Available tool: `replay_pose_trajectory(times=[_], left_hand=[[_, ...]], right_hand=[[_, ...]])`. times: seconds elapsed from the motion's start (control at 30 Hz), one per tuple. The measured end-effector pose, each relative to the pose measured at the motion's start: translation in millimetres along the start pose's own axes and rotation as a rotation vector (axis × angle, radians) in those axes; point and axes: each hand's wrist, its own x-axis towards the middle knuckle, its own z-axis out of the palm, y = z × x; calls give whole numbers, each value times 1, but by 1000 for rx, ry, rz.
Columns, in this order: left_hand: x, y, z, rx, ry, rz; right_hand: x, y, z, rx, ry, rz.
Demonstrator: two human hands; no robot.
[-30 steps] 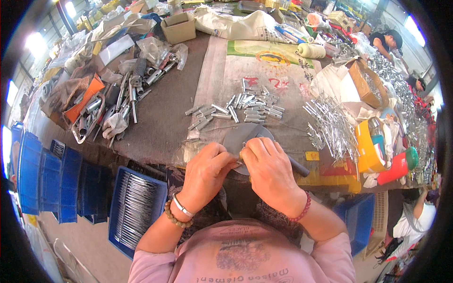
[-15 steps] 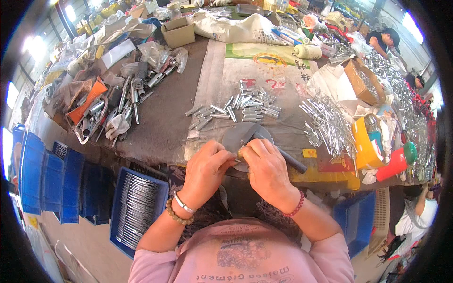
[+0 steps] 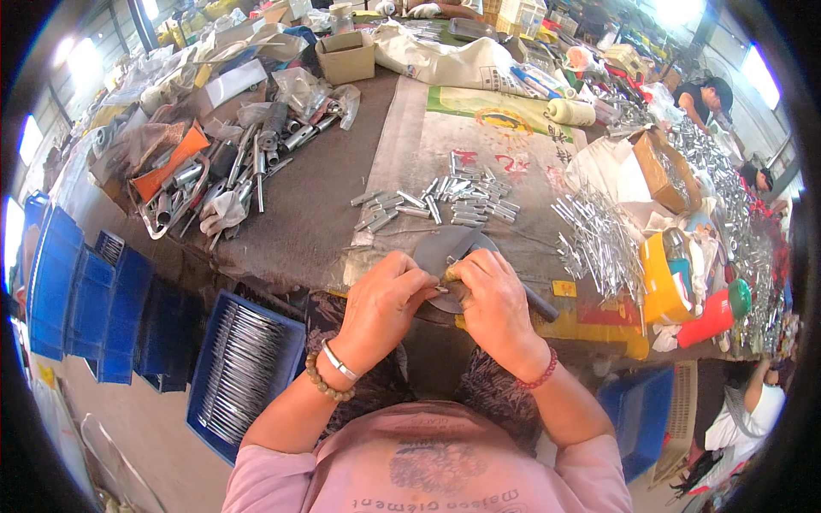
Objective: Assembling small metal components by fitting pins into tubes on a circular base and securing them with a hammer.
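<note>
Both hands meet over a round dark-grey disc [image 3: 431,247] at the table's near edge. My left hand [image 3: 380,301] is closed, thumb and forefinger pinching a small metal piece [image 3: 440,289] that is mostly hidden. Beside it, my right hand [image 3: 498,304] is closed too, its fingertips on something small and yellowish that I cannot make out. A dark round bar [image 3: 541,305] juts out from under the right hand. Just beyond the disc lies a loose pile of short silver metal tubes [image 3: 466,195].
Thin metal rods [image 3: 599,244] lie in a heap at right, near a cut yellow container [image 3: 664,278] and a red bottle [image 3: 705,320]. Mixed tools and parts [image 3: 244,162] cover the left. A blue crate [image 3: 198,385] of long metal pieces stands below. Other people work at far right.
The view has shifted slightly, so the table sits a little further right and lower. My hands stay together over the disc, fingertips still pinched, with only slight finger movement.
</note>
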Motion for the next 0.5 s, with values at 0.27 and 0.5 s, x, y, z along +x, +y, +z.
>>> replay_pose_trajectory(times=[0.27,0.5], left_hand=[[0,-1,0,18,-11,-7],[0,0,2,23,6,-1]], right_hand=[[3,-13,-4,-97,-15,-52],[7,-9,-6,-102,-32,-41]])
